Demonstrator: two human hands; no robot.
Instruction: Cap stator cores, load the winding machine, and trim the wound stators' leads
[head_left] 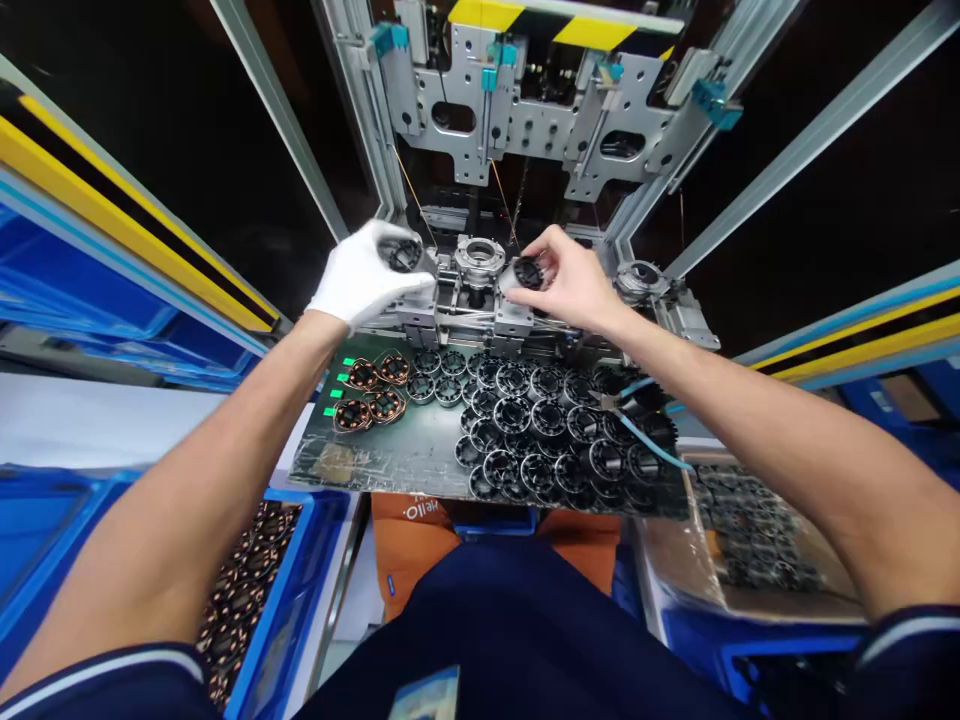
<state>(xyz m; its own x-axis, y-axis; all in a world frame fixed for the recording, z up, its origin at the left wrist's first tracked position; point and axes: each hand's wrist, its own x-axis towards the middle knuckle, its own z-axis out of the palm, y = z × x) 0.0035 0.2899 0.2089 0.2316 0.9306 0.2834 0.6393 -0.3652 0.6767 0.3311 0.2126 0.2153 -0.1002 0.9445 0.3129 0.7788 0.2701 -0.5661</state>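
Note:
My left hand (356, 278), in a white glove, curls its thumb and fingers around a dark ring-shaped motor stator core (405, 256) at the left of the machine's fixture. My bare right hand (576, 282) pinches a second stator core (528, 272) by its sides, right of the middle. Between the hands stands a round metal holder (480, 256) with an open centre. Whether either core rests on the fixture, I cannot tell. Below them, many unwound stator cores (513, 414) stand in rows on a worn metal plate (420, 450). Several copper-wound stators (363, 376) lie at its left.
Another round holder (641, 280) sits behind my right forearm. Blue-handled cutters (637, 430) lie over the cores. A blue bin (289, 570) of wound stators is at lower left, a cardboard box (709, 550) of dark parts at lower right. A striped machine head (562, 24) hangs above.

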